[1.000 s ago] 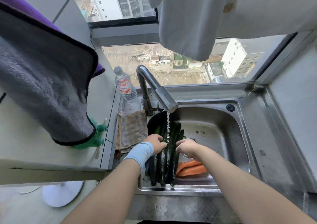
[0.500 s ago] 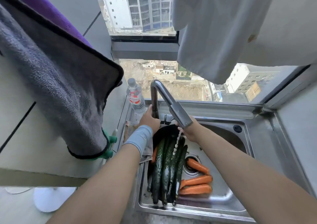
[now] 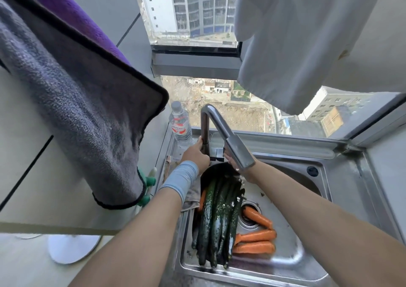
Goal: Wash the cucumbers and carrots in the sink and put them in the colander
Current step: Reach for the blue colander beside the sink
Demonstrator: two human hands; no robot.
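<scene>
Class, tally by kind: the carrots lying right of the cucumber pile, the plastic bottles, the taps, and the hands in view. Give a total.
carrots right of the cucumbers: 3
plastic bottles: 1
taps: 1
hands: 2, left hand and right hand
total: 7

right hand (image 3: pixel 229 159) mostly hidden behind faucet (image 3: pixel 238 152); its grip unclear

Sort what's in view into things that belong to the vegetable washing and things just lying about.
In use: cucumbers, carrots, sink, faucet, left hand gripping the faucet's pipe, right hand partly hidden behind its spout.

Lying about: water bottle, grey towel, white cloth, rag by the sink's left edge.
</scene>
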